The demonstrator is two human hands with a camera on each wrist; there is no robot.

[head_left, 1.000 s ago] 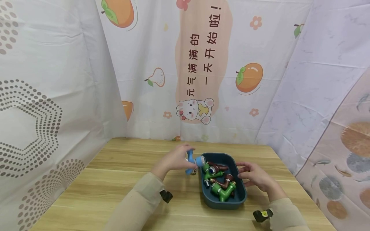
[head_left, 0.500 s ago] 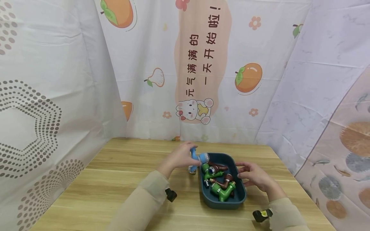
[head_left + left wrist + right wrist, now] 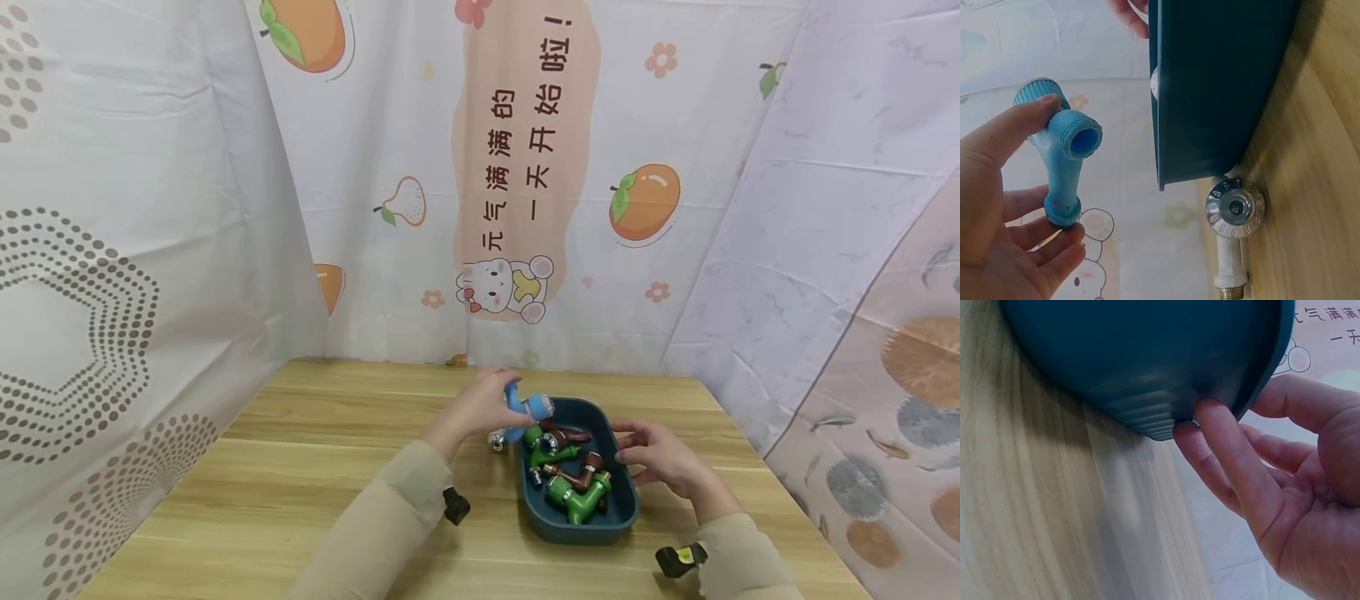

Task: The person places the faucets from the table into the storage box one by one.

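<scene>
My left hand (image 3: 480, 404) holds a blue plastic tap (image 3: 1064, 175) between thumb and fingers, raised over the left rim of a dark teal bin (image 3: 579, 535). The tap has a ribbed blue cap and an open round outlet in the left wrist view. My right hand (image 3: 660, 458) is at the bin's right side, its fingers (image 3: 1229, 437) extended against the outer wall near the rim. Inside the bin lie green taps (image 3: 583, 504) and brown taps (image 3: 585, 473), heaped together.
A white tap with a chrome knob (image 3: 1235, 209) lies on the wooden table (image 3: 300, 467) close by the bin's left wall. Printed curtains (image 3: 390, 275) hang behind the table and on both sides.
My left hand has moved right with the blue tap, from beside the bin to over its left rim. My right hand and the bin stay in place.
</scene>
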